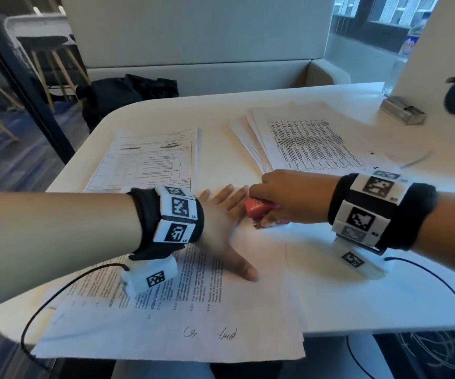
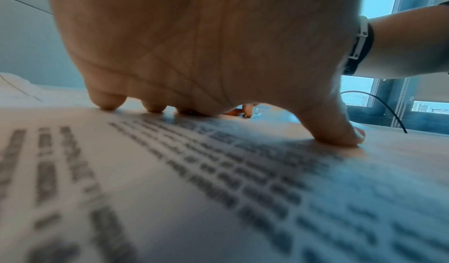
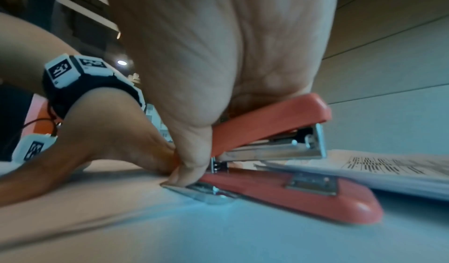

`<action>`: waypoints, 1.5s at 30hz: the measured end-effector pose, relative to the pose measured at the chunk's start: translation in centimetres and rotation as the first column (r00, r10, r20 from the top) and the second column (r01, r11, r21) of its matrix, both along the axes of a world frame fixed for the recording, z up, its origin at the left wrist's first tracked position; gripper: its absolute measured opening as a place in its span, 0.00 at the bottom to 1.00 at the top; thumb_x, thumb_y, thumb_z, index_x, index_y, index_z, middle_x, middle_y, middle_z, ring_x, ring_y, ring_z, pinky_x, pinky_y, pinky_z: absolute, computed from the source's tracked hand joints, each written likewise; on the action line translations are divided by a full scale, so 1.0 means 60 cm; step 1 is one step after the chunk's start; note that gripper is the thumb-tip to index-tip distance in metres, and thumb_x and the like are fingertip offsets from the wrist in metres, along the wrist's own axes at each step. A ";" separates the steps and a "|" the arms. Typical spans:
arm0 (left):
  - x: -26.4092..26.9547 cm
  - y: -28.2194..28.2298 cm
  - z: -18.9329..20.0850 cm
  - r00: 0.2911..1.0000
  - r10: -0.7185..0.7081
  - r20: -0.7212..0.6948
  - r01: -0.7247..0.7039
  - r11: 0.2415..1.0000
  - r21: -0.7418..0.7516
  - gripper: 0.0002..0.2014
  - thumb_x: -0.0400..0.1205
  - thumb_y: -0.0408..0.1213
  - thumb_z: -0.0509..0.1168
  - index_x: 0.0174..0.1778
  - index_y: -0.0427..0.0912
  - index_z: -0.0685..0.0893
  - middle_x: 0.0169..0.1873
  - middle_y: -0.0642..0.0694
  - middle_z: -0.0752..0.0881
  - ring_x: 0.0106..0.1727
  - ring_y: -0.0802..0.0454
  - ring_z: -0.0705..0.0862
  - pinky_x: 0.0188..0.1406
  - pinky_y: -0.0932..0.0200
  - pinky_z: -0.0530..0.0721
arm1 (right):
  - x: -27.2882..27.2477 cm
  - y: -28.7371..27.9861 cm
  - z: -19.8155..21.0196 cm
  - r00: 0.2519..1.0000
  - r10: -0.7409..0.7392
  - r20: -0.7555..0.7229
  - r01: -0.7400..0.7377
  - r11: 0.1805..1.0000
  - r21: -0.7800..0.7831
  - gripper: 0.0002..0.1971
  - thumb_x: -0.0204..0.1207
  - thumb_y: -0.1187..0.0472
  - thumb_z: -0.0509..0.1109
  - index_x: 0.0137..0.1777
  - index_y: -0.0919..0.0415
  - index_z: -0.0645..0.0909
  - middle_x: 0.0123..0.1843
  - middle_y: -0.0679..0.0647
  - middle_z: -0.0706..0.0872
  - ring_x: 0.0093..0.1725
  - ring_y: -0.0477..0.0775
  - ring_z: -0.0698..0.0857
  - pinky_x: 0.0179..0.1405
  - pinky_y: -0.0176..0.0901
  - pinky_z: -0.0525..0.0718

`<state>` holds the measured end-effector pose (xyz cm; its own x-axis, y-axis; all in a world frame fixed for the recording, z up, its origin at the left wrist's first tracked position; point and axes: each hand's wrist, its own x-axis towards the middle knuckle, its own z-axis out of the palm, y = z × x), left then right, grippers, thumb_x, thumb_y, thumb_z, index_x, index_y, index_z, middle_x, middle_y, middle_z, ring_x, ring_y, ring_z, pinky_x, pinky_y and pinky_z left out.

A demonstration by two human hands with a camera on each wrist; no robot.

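Observation:
My left hand lies flat, with spread fingers, on a stack of printed pages near the table's front edge. In the left wrist view the thumb and fingertips press the printed pages. My right hand grips a red stapler at the stack's far edge, just beyond my left fingertips. In the right wrist view the palm lies on the stapler's top arm, the thumb is by its hinge, and its jaws stand apart. I cannot tell if paper lies between them.
On the white table lie a pile of form pages at the far left and a fanned pile with printed tables at the far right. A small metal box sits beyond it. A black bag lies on the bench.

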<state>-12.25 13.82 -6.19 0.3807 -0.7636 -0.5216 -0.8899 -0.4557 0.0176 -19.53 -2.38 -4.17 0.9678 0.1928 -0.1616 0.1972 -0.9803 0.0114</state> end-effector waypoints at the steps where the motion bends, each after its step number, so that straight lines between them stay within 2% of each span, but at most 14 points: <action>1: 0.000 0.000 -0.001 1.000 -0.002 -0.001 0.002 1.000 0.000 0.69 0.54 0.82 0.63 0.79 0.59 0.26 0.81 0.55 0.26 0.80 0.48 0.25 0.80 0.33 0.37 | 0.001 0.001 -0.001 1.000 0.011 -0.003 -0.011 1.000 0.003 0.18 0.77 0.46 0.70 0.62 0.51 0.73 0.46 0.52 0.72 0.44 0.52 0.72 0.41 0.42 0.66; 6: 0.000 -0.003 -0.001 1.000 -0.001 0.010 0.001 1.000 0.015 0.70 0.55 0.82 0.63 0.79 0.57 0.26 0.80 0.54 0.26 0.81 0.47 0.25 0.80 0.33 0.38 | 0.004 0.013 -0.002 0.998 -0.033 -0.060 0.033 0.999 -0.008 0.19 0.79 0.46 0.68 0.63 0.55 0.72 0.47 0.54 0.75 0.45 0.54 0.75 0.35 0.40 0.64; 10: 0.003 -0.001 -0.003 1.000 0.005 0.005 -0.006 1.000 0.014 0.69 0.55 0.83 0.62 0.79 0.58 0.26 0.80 0.56 0.26 0.80 0.49 0.24 0.80 0.34 0.37 | 0.000 0.014 -0.006 0.995 0.088 0.049 -0.081 0.987 -0.136 0.23 0.79 0.41 0.65 0.61 0.58 0.72 0.50 0.53 0.73 0.50 0.54 0.74 0.48 0.45 0.75; 12: 0.004 -0.001 -0.005 1.000 0.007 0.009 -0.008 1.000 0.015 0.69 0.54 0.84 0.60 0.78 0.59 0.25 0.80 0.55 0.25 0.79 0.50 0.23 0.80 0.34 0.37 | -0.002 0.008 -0.012 0.983 0.162 0.089 -0.150 0.979 -0.135 0.22 0.79 0.41 0.66 0.59 0.59 0.73 0.49 0.52 0.73 0.48 0.54 0.73 0.46 0.44 0.73; 16: 0.007 0.001 -0.007 1.000 0.013 0.012 -0.014 1.000 0.019 0.70 0.52 0.85 0.59 0.78 0.59 0.23 0.79 0.55 0.23 0.79 0.51 0.22 0.80 0.34 0.37 | 0.000 0.014 -0.001 1.000 0.000 0.001 0.000 1.000 -0.018 0.17 0.77 0.48 0.72 0.50 0.55 0.67 0.47 0.50 0.72 0.49 0.54 0.75 0.45 0.39 0.67; 19: 0.006 0.001 -0.004 1.000 -0.003 -0.003 0.003 1.000 0.029 0.67 0.53 0.85 0.59 0.77 0.62 0.24 0.79 0.57 0.23 0.79 0.50 0.22 0.79 0.32 0.35 | -0.003 0.019 0.002 0.974 0.174 0.142 -0.164 0.983 -0.082 0.19 0.75 0.45 0.73 0.52 0.59 0.74 0.47 0.55 0.77 0.47 0.57 0.77 0.46 0.47 0.76; 22: 0.004 -0.001 0.001 1.000 -0.023 -0.006 0.023 0.999 0.036 0.66 0.54 0.85 0.58 0.78 0.64 0.26 0.79 0.58 0.23 0.79 0.49 0.22 0.77 0.29 0.36 | -0.002 0.017 -0.003 0.905 0.344 0.249 -0.304 0.934 -0.185 0.17 0.73 0.50 0.76 0.49 0.63 0.77 0.43 0.58 0.80 0.41 0.60 0.78 0.39 0.53 0.80; 26: 0.002 0.000 0.001 1.000 0.023 0.010 -0.024 0.999 0.040 0.69 0.52 0.85 0.60 0.77 0.60 0.23 0.78 0.57 0.22 0.78 0.51 0.21 0.79 0.32 0.36 | -0.001 0.012 -0.002 0.994 0.107 0.030 -0.105 0.991 -0.080 0.19 0.75 0.44 0.72 0.51 0.55 0.69 0.47 0.50 0.74 0.49 0.55 0.79 0.45 0.40 0.71; 28: 0.000 0.001 0.003 1.000 0.021 0.005 -0.021 0.999 0.037 0.68 0.53 0.84 0.60 0.77 0.61 0.24 0.78 0.58 0.23 0.78 0.51 0.21 0.79 0.32 0.36 | -0.002 0.014 -0.003 0.987 0.144 0.074 -0.137 0.986 -0.096 0.19 0.76 0.44 0.71 0.51 0.57 0.72 0.47 0.51 0.75 0.47 0.54 0.78 0.44 0.42 0.73; 32: -0.009 0.002 0.013 1.000 0.001 0.002 -0.001 0.999 0.053 0.63 0.58 0.82 0.60 0.78 0.63 0.28 0.80 0.58 0.28 0.79 0.51 0.22 0.79 0.30 0.36 | -0.009 0.012 -0.010 0.830 0.458 0.319 -0.359 0.876 -0.323 0.13 0.73 0.61 0.75 0.49 0.62 0.72 0.41 0.58 0.80 0.36 0.58 0.77 0.33 0.52 0.82; 35: -0.013 0.003 0.018 1.000 0.016 0.016 -0.017 0.997 0.070 0.62 0.60 0.81 0.60 0.80 0.62 0.32 0.82 0.56 0.30 0.79 0.52 0.23 0.80 0.33 0.36 | -0.013 0.014 -0.005 0.760 0.555 0.337 -0.437 0.821 -0.368 0.03 0.77 0.69 0.61 0.47 0.62 0.72 0.41 0.58 0.79 0.36 0.59 0.77 0.32 0.52 0.83; 38: -0.016 0.003 0.022 0.999 0.035 0.026 -0.038 0.996 0.085 0.61 0.61 0.81 0.61 0.82 0.60 0.34 0.82 0.54 0.32 0.80 0.52 0.25 0.80 0.35 0.37 | -0.016 0.014 -0.003 0.708 0.607 0.361 -0.462 0.785 -0.414 0.06 0.79 0.69 0.52 0.48 0.59 0.68 0.41 0.57 0.79 0.37 0.58 0.77 0.33 0.50 0.80; 42: -0.013 0.001 0.016 0.999 0.031 0.011 -0.032 0.998 0.055 0.59 0.59 0.82 0.61 0.82 0.62 0.45 0.82 0.58 0.37 0.81 0.53 0.27 0.80 0.32 0.38 | -0.020 0.017 -0.007 0.705 0.600 0.378 -0.457 0.792 -0.405 0.03 0.80 0.66 0.62 0.46 0.59 0.70 0.40 0.56 0.79 0.38 0.58 0.77 0.35 0.50 0.79; 45: -0.009 0.003 0.011 1.000 0.005 0.005 -0.006 0.998 0.067 0.58 0.58 0.83 0.59 0.80 0.68 0.39 0.81 0.61 0.32 0.80 0.52 0.24 0.78 0.30 0.36 | -0.017 0.029 -0.009 0.810 0.457 0.367 -0.387 0.887 -0.251 0.09 0.74 0.62 0.73 0.49 0.64 0.78 0.42 0.59 0.81 0.39 0.60 0.79 0.36 0.53 0.83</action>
<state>-12.78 13.99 -5.53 0.3874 -0.7248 -0.5698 -0.8874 -0.4607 -0.0172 -20.57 -0.62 -4.71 0.7807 0.6035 0.1624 0.5337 -0.7790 0.3290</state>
